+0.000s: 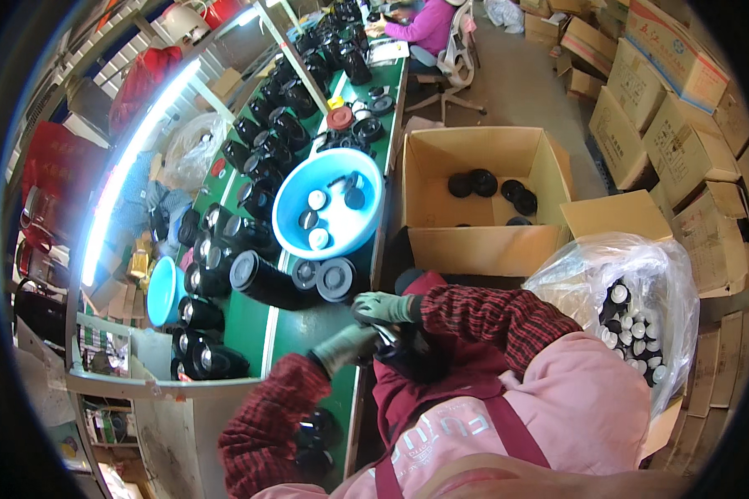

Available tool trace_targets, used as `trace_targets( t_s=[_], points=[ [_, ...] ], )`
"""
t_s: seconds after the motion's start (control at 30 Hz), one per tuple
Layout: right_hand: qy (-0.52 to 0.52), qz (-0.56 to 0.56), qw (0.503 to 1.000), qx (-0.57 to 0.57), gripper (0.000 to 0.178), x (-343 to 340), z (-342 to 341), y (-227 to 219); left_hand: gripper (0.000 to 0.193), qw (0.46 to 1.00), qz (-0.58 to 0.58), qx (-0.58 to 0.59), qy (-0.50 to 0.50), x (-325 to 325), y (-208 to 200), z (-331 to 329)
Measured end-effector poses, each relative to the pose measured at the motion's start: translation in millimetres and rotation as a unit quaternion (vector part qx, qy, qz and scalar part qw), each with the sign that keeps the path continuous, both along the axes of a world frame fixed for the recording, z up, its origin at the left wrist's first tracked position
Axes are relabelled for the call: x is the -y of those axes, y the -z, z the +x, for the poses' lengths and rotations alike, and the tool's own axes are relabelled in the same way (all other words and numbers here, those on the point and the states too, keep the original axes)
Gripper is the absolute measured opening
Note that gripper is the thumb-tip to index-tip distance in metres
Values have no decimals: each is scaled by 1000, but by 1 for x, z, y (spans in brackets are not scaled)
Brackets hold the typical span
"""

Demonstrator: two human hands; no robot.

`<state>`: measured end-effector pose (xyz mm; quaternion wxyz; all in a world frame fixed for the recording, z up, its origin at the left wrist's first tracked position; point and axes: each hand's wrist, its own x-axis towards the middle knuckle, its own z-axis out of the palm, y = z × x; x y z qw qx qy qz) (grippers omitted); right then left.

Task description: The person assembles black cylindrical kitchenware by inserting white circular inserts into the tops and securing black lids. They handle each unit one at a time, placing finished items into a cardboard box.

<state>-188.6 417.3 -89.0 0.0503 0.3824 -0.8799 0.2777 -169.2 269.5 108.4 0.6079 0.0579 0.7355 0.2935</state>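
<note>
A glossy black jug (408, 353) is tilted in my lap by the bench's edge, a shiny band near its top. My gloved left hand (345, 348) is closed against the side of its mouth. My gloved right hand (384, 308) is curled over the top, on what looks like a dark lid; its fingers partly hide this part. On the green bench (250, 328) just beyond lie two round dark lids, one grey-topped (335, 279) and one smaller (305, 274). Next to them a black cylindrical container (262, 279) lies on its side.
A blue basin (283, 229) with small white and black caps stands on the bench, among several black jugs (266, 150). To the right are a cardboard box (466, 249) with black lids and a plastic-lined carton (674, 274) of caps. A person in purple (424, 29) sits farther off.
</note>
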Motion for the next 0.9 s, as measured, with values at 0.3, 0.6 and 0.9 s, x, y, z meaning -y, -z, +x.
trace_targets(
  t_s=[0.3,0.6,0.9],
  points=[
    [50,76,976,-197,16,43,-9,23,45,796,331,-178,475,29,114,-42],
    [50,-21,969,241,42,26,-10,-30,23,955,-199,-185,-121,-13,79,28],
    [74,34,996,-25,19,22,18,-32,38,922,-163,-351,-3,-12,34,48]
  ],
)
